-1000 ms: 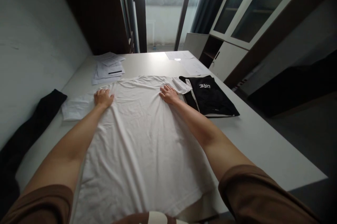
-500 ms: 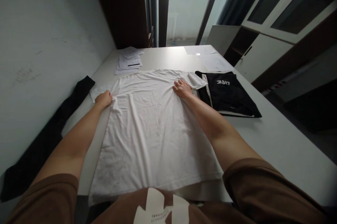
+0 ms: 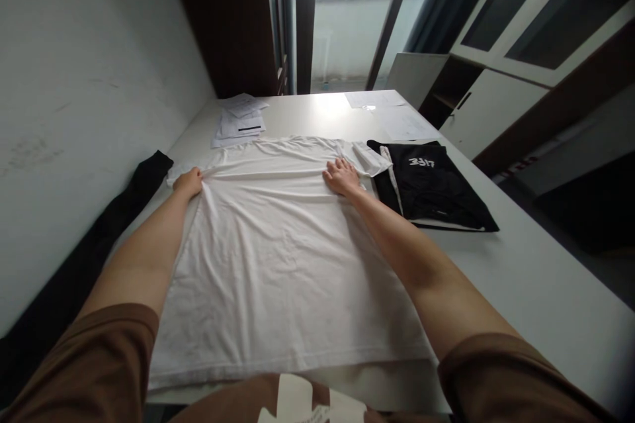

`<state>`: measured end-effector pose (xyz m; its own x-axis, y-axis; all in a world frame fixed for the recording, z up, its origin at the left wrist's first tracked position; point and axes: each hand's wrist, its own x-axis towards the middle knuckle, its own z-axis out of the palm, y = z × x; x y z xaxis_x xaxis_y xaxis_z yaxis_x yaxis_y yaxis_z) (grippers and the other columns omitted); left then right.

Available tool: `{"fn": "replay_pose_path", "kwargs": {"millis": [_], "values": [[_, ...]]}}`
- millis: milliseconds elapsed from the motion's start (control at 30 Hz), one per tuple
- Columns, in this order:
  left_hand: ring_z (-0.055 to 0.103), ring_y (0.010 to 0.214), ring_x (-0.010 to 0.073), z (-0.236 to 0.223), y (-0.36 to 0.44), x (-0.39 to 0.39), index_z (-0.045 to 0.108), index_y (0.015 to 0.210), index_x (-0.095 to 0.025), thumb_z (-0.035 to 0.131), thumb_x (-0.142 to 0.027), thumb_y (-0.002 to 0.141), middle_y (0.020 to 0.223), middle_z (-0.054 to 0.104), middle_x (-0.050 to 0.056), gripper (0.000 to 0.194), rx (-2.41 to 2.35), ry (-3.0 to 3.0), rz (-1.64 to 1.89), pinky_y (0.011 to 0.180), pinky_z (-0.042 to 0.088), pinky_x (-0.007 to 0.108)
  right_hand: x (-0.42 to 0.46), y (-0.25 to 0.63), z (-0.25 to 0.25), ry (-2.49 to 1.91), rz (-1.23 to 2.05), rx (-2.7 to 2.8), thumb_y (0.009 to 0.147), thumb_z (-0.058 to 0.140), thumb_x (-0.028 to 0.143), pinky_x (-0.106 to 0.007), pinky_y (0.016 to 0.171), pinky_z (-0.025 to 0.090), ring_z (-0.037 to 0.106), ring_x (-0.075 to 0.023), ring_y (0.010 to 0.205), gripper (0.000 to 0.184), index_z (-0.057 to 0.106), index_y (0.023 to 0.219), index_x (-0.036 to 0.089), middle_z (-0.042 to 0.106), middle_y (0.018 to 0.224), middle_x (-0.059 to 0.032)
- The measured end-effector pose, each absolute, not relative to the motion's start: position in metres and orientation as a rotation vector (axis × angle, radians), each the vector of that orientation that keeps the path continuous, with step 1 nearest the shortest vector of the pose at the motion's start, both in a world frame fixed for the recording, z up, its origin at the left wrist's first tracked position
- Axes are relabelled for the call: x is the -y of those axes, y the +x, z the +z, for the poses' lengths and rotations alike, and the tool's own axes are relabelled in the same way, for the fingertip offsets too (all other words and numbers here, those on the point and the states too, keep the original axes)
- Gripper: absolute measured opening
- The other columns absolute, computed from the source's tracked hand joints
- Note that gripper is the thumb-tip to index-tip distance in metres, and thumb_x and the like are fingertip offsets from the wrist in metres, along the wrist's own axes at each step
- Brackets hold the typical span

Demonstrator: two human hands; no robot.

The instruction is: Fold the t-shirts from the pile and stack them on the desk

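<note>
Grey wall (image 3: 89, 79) at left, white tabletop (image 3: 501, 271) beside it, a white T-shirt (image 3: 292, 254) spread on top.
Left hand (image 3: 188, 183) grips the T-shirt's edge near one sleeve, creases fanning from its fingers; right hand (image 3: 342, 176) lies flat, clutching nothing, on the opposite side, near a folded black garment (image 3: 436, 185). Best, probably, to pull gently sideways while the right palm anchors; hard tugging could add creases.

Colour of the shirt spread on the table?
The shirt is white, greyer in shadow; best seen in the head view.
</note>
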<state>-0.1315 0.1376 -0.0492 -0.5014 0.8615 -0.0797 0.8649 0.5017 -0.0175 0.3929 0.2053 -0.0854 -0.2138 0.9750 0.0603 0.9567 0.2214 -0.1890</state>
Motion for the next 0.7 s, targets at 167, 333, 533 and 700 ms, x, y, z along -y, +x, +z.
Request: {"fn": "replay_pose_path", "kwargs": {"millis": [167,333,533,700], "values": [[0.064,0.113,0.0346,-0.047,-0.13,-0.15,0.063,0.117,-0.024,0.041,-0.037,0.098,0.12,0.07,0.017,0.032,-2.73,1.461,-0.058,0.098,0.043,0.051,-0.2,0.384,-0.083,-1.931,0.178,2.269,0.102,0.032,0.057,-0.061,0.122,0.014,0.017,-0.034,0.154,0.062,0.043,0.155,0.027,0.026,0.167,-0.0079],[0.052,0.127,0.0389,-0.049,-0.1,-0.133,0.059,0.128,-0.014,0.043,-0.039,0.1,0.136,0.059,0.023,0.041,-2.828,1.578,0.07,0.103,0.04,0.053,-0.209,0.388,-0.079,-1.927,0.196,2.327,0.101,0.032,0.061,-0.067,0.12,0.011,0.015,-0.0349,0.155,0.064,0.04,0.156,0.029,0.023,0.168,-0.0085],[0.046,0.131,0.0414,-0.034,-0.028,-0.081,0.057,0.133,-0.012,0.043,-0.031,0.096,0.142,0.051,0.026,0.044,-2.617,1.916,0.282,0.11,0.036,0.058,-0.219,0.397,-0.079,-1.898,0.197,2.371,0.1,0.034,0.064,-0.066,0.12,0.011,0.016,-0.0347,0.154,0.068,0.038,0.157,0.028,0.023,0.168,-0.0091],[0.051,0.131,0.0291,-0.016,0.081,-0.036,0.062,0.129,-0.024,0.045,-0.034,0.097,0.138,0.058,0.017,0.038,-2.115,2.304,0.261,0.116,0.037,0.045,-0.22,0.408,-0.083,-1.726,0.139,2.391,0.097,0.045,0.063,-0.057,0.121,0.02,0.027,-0.0319,0.151,0.061,0.052,0.148,0.03,0.036,0.162,-0.0072]]}}
